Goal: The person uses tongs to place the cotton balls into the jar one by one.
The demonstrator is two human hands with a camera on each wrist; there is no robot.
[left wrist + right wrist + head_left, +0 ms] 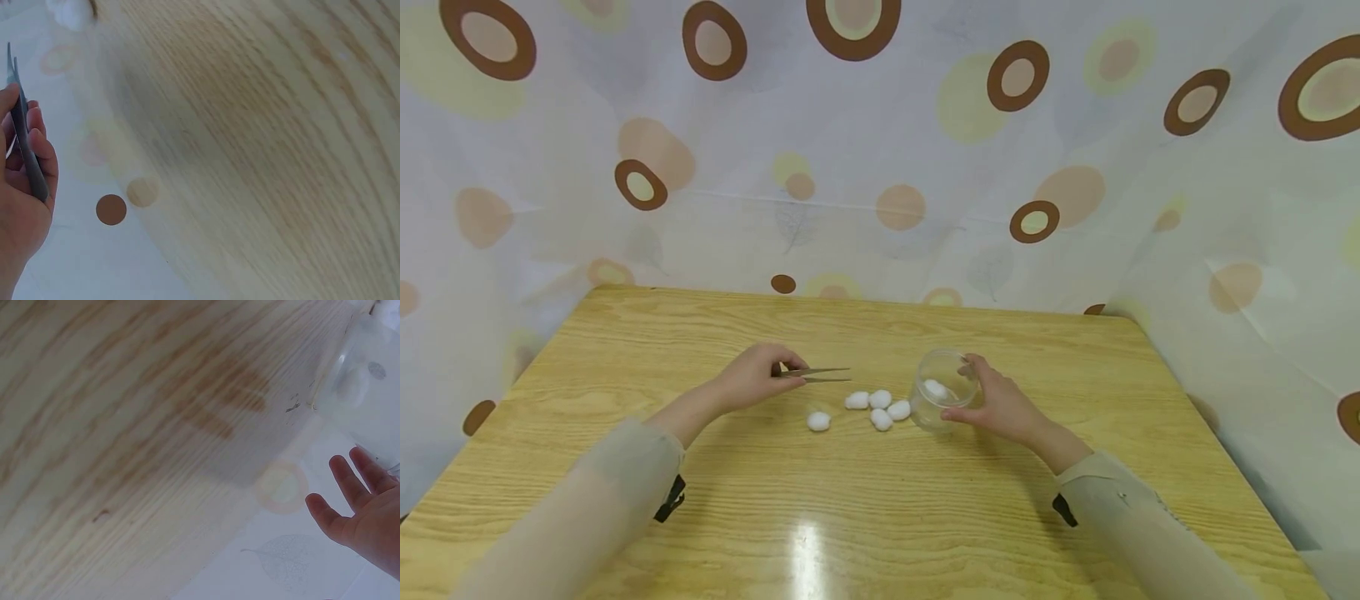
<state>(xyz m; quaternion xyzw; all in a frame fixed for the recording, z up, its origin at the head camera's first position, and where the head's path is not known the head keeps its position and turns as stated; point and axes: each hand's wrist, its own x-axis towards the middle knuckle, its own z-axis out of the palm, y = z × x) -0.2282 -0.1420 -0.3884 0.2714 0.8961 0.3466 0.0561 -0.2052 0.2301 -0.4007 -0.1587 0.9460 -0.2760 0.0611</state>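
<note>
My left hand [754, 380] pinches a pair of metal tweezers [827, 370] whose tips point right, slightly apart, with nothing between them. In the left wrist view the dark tweezers [25, 140] run along the palm under the thumb. On the right, my right hand [1003, 408] grips a clear round jar [922, 417], thumb at the near side and fingers at the far side. One white cotton ball [936, 389] shows inside the jar. Several cotton balls [881, 400] lie in a cluster left of it. A single cotton ball [818, 422] sits apart, nearer the left hand.
All of this is on a wood-grain table [880, 517]. A pale curtain [850, 167] with brown and beige circles hangs behind the table and along its sides.
</note>
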